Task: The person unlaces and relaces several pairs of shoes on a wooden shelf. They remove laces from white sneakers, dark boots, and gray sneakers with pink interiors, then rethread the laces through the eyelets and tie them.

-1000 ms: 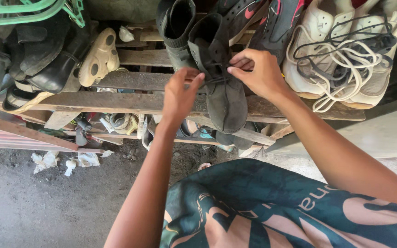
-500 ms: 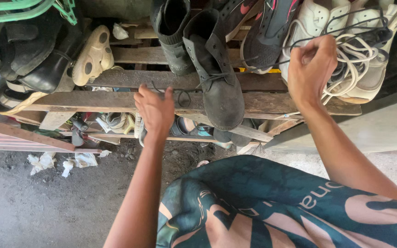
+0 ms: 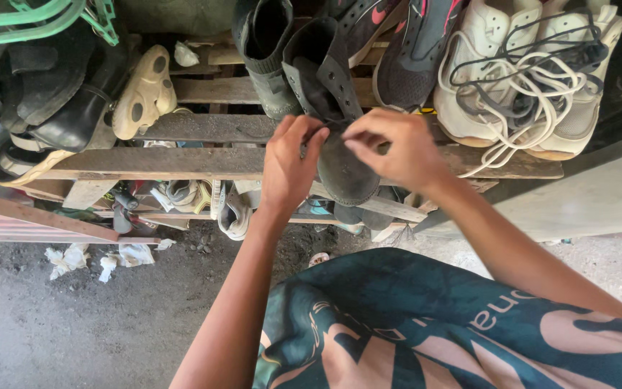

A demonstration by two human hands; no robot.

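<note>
Both hands on the dark boot [image 3: 340, 155], which lies on the wooden rack [image 3: 203, 162] w/ toe toward the person. L hand [image 3: 288, 167] & R hand [image 3: 390, 148] each pinch a lace [image 3: 323, 128] over its tongue. 2 white sneakers [image 3: 534, 79] sit to the right.

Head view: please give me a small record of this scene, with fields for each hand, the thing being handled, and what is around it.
left hand: fingers pinch a dark lace at the boot's front
right hand: pinches the lace from the other side
handled thing: dark grey boot, toe toward the person
support: wooden rack of rough planks
right of boot: white sneakers with loose laces
left of boot: beige shoe sole
ground: paper scraps
</note>
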